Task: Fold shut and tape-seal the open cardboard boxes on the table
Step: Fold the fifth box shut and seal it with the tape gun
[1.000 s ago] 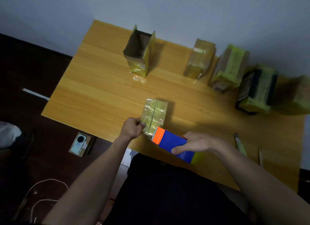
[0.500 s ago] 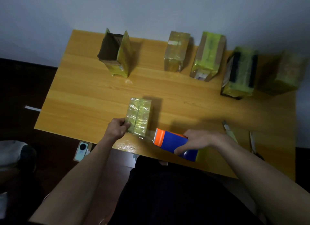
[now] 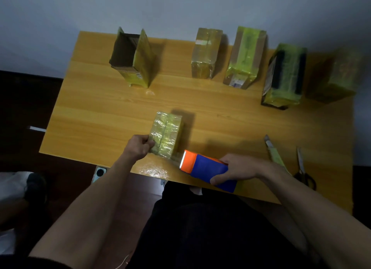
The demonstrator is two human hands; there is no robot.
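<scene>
Tape from the dispenser (image 3: pixel 206 169) clutched in my right hand (image 3: pixel 239 168) should stay taut and tear cleanly while my left hand (image 3: pixel 138 147) pinches the closed box (image 3: pixel 165 134) near the table's (image 3: pixel 100 112) front edge.

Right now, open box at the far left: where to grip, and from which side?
Hedged: take the open box from above, pinching its raised taped flap. That flap stands upright and free, the top is open, and no other box is close beside it.

A plain room used for packing: wooden table (image 3: pixel 104 112) against a bare wall (image 3: pixel 180 7), dark floor (image 3: pixel 24 100).
</scene>
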